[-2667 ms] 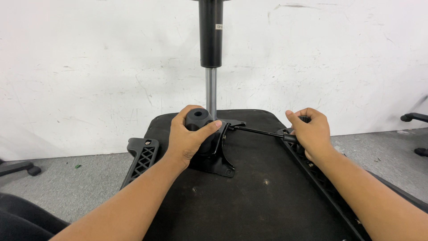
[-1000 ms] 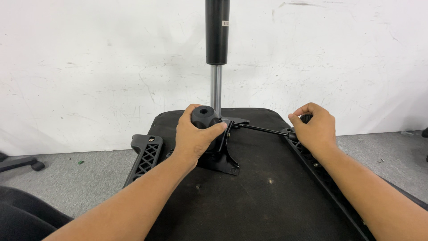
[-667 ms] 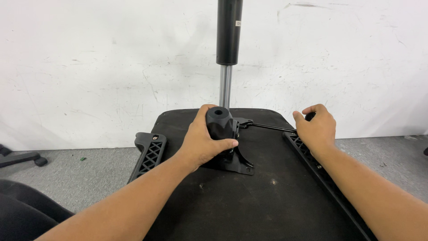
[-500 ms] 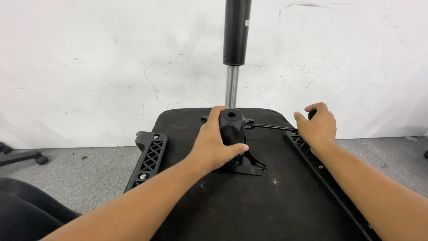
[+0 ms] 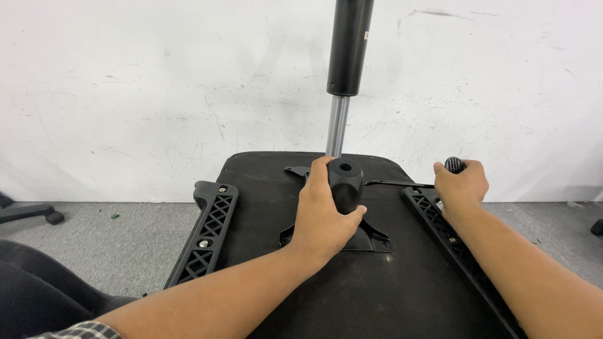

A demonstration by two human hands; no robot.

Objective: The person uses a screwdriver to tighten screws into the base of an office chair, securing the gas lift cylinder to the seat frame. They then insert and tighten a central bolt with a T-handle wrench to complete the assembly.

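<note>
While the camera swung left, both hands stayed put | head view: left hand (image 5: 323, 216) fingers wrap round knob (image 5: 345, 182) on upturned seat (image 5: 377, 295) | right hand (image 5: 461, 185) closed on lever handle (image 5: 453, 165).

White wall (image 5: 125, 94) behind, scuffed and marked with thin scratches. Grey carpet floor (image 5: 113, 245) below it. Black chair-base leg (image 5: 28, 211) lying at far left on the floor (only partly in frame). Small green scrap (image 5: 114, 216) on carpet near wall. Dark rounded object (image 5: 598, 226) at right edge, unidentifiable.
</note>
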